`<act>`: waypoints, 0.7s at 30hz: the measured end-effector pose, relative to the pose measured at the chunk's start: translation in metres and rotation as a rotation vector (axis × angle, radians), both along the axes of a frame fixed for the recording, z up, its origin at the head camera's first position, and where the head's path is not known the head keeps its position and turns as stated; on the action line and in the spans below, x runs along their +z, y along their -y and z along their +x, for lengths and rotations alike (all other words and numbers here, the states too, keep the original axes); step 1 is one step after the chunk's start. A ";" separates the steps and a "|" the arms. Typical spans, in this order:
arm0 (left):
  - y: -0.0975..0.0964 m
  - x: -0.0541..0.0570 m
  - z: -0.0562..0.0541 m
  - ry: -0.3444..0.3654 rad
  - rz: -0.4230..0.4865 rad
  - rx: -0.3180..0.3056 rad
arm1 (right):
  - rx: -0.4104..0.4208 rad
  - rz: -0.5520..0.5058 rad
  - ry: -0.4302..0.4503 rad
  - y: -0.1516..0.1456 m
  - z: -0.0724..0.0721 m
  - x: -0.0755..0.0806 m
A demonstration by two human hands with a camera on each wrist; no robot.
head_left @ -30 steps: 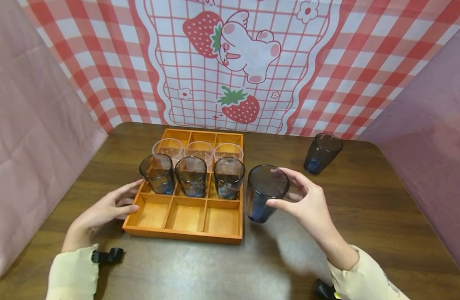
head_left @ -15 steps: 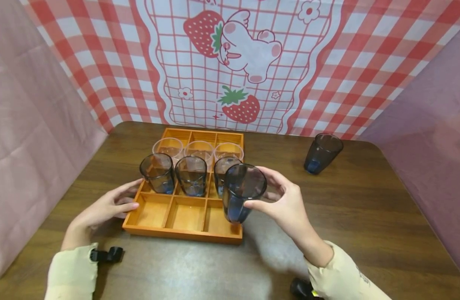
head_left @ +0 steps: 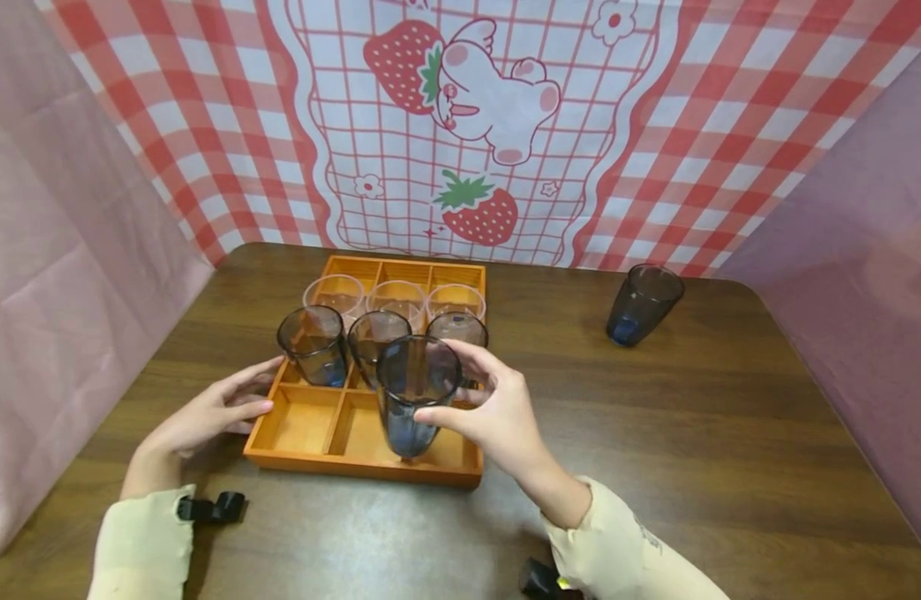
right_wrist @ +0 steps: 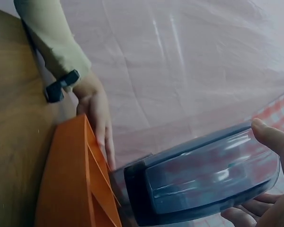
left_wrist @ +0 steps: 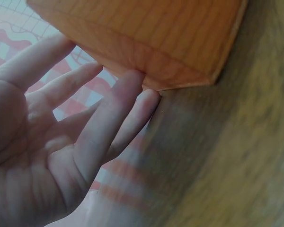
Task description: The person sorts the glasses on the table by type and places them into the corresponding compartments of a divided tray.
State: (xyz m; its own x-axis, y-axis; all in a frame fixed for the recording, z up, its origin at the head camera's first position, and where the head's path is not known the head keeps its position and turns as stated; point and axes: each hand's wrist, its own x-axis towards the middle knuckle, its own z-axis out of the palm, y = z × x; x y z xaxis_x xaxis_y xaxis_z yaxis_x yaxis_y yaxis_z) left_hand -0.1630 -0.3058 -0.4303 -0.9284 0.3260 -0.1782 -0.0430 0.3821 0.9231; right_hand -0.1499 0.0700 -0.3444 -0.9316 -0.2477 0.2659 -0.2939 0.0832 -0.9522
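My right hand (head_left: 498,408) grips a dark tinted drinking glass (head_left: 411,425) near its rim, thumb on the near side. In the head view the glass appears over the front row of a wooden compartment tray (head_left: 362,468). In the right wrist view its thick base (right_wrist: 138,194) points toward the tray (right_wrist: 64,175). At the tray's left side, my left hand (head_left: 205,417) touches the wall with extended fingers, which the left wrist view shows against the wood (left_wrist: 146,42). Dark glasses (head_left: 310,346) stand in the middle row, partly hidden on the right by the held glass and hand.
Three clear cups (head_left: 334,296) stand in the tray behind the dark glasses. Another dark glass (head_left: 643,304) stands at the table's back right. A checked cloth (head_left: 655,167) hangs behind the brown table (head_left: 700,442), with plain cloths at both sides.
My right hand has carried the dark glass leftward, from beside the tray's right edge to over its front row. The left hand has stayed at the tray's left side.
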 end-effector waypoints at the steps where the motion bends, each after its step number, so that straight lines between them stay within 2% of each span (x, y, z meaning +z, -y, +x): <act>1: 0.000 0.000 0.000 0.002 0.008 -0.002 | -0.006 0.007 0.007 0.004 0.000 -0.001; 10: -0.002 -0.004 -0.003 0.026 0.132 -0.027 | 0.012 -0.058 0.026 0.046 -0.005 -0.005; 21: 0.003 -0.012 -0.006 -0.008 0.201 -0.063 | 0.018 -0.184 0.091 0.089 -0.009 -0.017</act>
